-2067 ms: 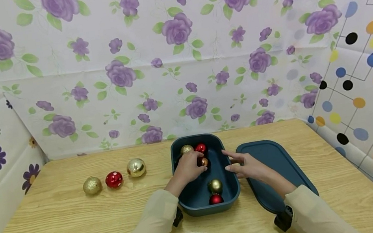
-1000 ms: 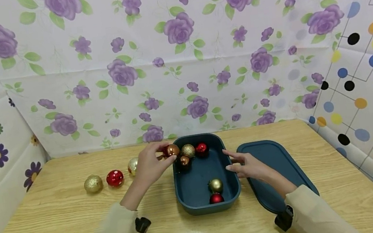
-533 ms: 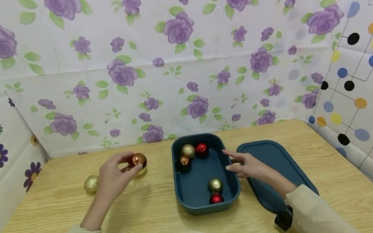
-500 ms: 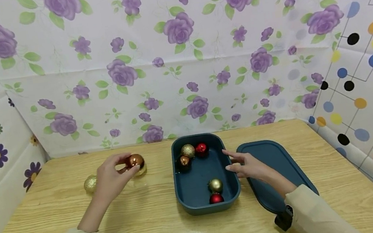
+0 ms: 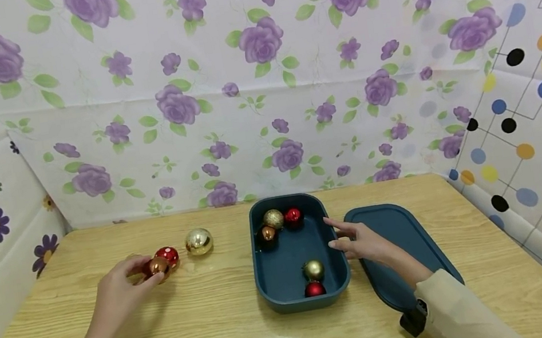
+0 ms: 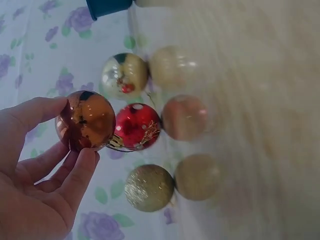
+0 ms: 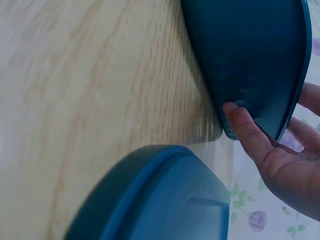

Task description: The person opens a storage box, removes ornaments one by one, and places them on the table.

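Note:
In the head view my left hand [image 5: 120, 288] grips a shiny copper bauble [image 5: 158, 265] between thumb and fingers. Just behind it lies a red bauble with white spots [image 5: 168, 256]. A glittery gold bauble [image 6: 149, 188] shows in the left wrist view; the hand hides it from the head camera. A shiny gold bauble [image 5: 199, 242] rests farther right on the table. My right hand [image 5: 361, 241] holds the right wall of a dark blue box [image 5: 261, 277], with fingertips over the rim and other fingers [image 7: 250, 132] against the outside.
Inside the box, glittery gold [image 5: 273, 219], copper [image 5: 267, 234] and red [image 5: 292, 216] baubles sit at the back. A gold bauble [image 5: 313, 269] and a red one [image 5: 314, 288] sit near its front. The box's lid [image 5: 402, 249] lies to the right. Patterned cloth [image 5: 266, 135] borders the table.
My left hand has lifted the copper bauble out of the box and carried it left past the shiny gold bauble, to beside the red spotted one. The right hand stays at the box wall.

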Tool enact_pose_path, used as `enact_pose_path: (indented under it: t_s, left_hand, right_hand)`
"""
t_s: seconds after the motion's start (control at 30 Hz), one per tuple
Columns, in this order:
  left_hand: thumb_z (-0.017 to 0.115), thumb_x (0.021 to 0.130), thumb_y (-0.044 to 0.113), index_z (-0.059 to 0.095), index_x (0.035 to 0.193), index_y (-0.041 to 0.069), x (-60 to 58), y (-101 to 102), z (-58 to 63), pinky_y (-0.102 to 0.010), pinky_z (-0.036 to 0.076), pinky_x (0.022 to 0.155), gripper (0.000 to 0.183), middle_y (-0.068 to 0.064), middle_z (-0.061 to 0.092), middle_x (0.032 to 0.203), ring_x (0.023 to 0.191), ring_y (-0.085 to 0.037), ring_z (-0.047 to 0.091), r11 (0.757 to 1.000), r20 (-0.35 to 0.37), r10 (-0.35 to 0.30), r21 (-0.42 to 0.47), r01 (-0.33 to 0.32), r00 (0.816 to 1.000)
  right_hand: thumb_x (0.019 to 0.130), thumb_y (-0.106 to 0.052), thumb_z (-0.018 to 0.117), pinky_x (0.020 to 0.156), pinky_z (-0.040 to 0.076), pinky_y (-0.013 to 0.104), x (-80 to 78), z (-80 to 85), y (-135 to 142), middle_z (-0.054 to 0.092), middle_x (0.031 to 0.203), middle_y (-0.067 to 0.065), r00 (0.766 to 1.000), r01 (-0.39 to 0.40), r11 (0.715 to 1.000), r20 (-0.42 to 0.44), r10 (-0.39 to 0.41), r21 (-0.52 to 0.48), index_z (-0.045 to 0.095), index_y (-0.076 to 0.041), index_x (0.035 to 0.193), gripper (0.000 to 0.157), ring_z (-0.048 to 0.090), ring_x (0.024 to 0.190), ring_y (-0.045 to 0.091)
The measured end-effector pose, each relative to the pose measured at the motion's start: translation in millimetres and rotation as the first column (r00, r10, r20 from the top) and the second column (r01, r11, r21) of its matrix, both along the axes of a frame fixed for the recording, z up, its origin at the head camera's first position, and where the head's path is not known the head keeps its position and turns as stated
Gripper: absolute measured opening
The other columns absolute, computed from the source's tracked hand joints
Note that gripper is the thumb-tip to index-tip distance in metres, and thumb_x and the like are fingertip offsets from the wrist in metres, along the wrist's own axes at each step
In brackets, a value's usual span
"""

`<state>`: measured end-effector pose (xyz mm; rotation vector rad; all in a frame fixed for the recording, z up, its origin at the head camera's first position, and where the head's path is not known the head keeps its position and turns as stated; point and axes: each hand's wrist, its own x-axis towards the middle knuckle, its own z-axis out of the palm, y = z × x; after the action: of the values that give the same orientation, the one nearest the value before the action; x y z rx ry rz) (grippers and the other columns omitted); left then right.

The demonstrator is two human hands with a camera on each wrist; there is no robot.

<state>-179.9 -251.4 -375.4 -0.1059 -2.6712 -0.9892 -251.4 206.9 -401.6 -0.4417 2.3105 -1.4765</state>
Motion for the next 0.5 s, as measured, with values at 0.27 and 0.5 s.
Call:
enact_pose_path:
  t_s: [0.27,0.5]
  left_hand:
    - [0.071,0.078,0.032,0.058,0.114,-0.008,3.0,-18.7,-10.9,-0.05,0.048,0.075,0.055,-0.031,0.055,0.112,0.097,-0.044,0.056,0.999,0.133,0.015,-0.049,-0.009,0.991]
    - [0.07,0.079,0.034,0.057,0.117,-0.007,4.9,-24.4,-14.1,-0.051,0.046,0.073,0.057,-0.029,0.059,0.108,0.1,-0.046,0.053,0.996,0.207,0.012,-0.087,0.007,0.978]
  right_hand:
    - [0.089,-0.029,0.059,0.064,0.046,0.037,0.5,2.6,-0.7,0.025,0.142,0.03,1.0,-0.006,1.0,-0.007,0.006,-0.002,0.026,-0.02,0.145,0.065,0.032,0.128,0.037]
    - [0.089,-0.029,0.059,0.073,0.05,0.04,2.0,1.9,-0.8,0.026,0.142,0.029,1.0,-0.006,1.0,-0.017,0.006,0.007,0.026,-0.02,0.145,0.066,0.029,0.13,0.038]
